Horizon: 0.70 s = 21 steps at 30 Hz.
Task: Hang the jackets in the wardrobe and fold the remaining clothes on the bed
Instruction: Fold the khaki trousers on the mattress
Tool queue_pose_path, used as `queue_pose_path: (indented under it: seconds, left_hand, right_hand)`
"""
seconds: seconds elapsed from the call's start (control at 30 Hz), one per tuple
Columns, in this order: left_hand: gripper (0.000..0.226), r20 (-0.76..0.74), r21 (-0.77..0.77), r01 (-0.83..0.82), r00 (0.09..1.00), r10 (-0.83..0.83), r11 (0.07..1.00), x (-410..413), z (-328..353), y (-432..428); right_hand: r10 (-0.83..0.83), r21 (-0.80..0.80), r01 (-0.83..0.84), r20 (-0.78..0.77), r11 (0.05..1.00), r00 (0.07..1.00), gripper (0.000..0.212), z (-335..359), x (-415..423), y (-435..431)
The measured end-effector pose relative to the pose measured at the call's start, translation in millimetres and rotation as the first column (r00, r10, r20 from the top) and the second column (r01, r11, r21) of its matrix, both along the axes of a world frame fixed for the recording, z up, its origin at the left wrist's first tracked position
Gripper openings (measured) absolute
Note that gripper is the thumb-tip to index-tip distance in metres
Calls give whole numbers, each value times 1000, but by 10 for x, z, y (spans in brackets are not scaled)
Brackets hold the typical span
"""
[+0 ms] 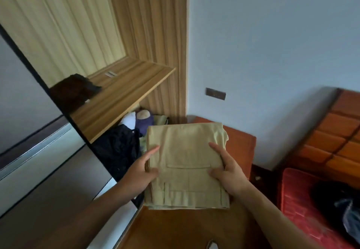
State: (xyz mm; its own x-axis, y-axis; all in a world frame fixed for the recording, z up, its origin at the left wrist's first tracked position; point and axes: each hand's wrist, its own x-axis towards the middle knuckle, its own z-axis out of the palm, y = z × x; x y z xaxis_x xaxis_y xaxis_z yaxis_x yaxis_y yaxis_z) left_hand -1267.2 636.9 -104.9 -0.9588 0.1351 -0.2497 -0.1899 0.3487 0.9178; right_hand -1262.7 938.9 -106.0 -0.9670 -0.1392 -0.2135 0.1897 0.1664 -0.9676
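— Well, head view: what held the folded trousers (187, 163)?
— My left hand (142, 170) and right hand (228, 172) gripped their side edges, thumbs on top, near the wardrobe shelf (124, 96), well apart from the bed (298, 200). Risk, I judged: an uneven grip would let the layers slide and unfold.

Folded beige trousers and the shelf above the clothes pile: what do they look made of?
The folded beige trousers look like matte woven cotton or a blend: stitched pocket flap, crisp folds that hold shape. The shelf looks like wood-grain laminate or veneer board, smooth with slight sheen: straight, regular grain stripes, thin flat edge; solid wood cannot be ruled out.
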Motion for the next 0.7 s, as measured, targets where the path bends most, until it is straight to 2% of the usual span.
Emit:
queue_pose_path:
  seconds: [0.13, 0.33, 0.4, 0.53, 0.7]
  left_hand:
    - [65, 17, 27, -225, 974, 224, 974, -303, 134, 55]
    - [67, -3, 47, -468, 883, 469, 882, -715, 225, -125]
    - [67, -17, 69, -535, 843, 537, 842, -861, 211, -257]
    - [66, -3, 86, -601, 797, 604, 794, -1206, 161, -596]
    - [66, -45, 57, -646, 760, 648, 761, -1712, 115, -1001]
  right_hand:
    - [147, -11, -147, 6, 989, 989, 78, 128, -850, -69]
    - [333, -237, -304, 93, 923, 938, 81, 277, -1929, -491]
    - [390, -266, -351, 112, 898, 914, 83, 276, -2253, -723]
    - [439, -317, -382, 129, 868, 889, 82, 242, -2811, -1276]
    - [469, -297, -425, 95, 855, 878, 77, 194, -3443, -1772]
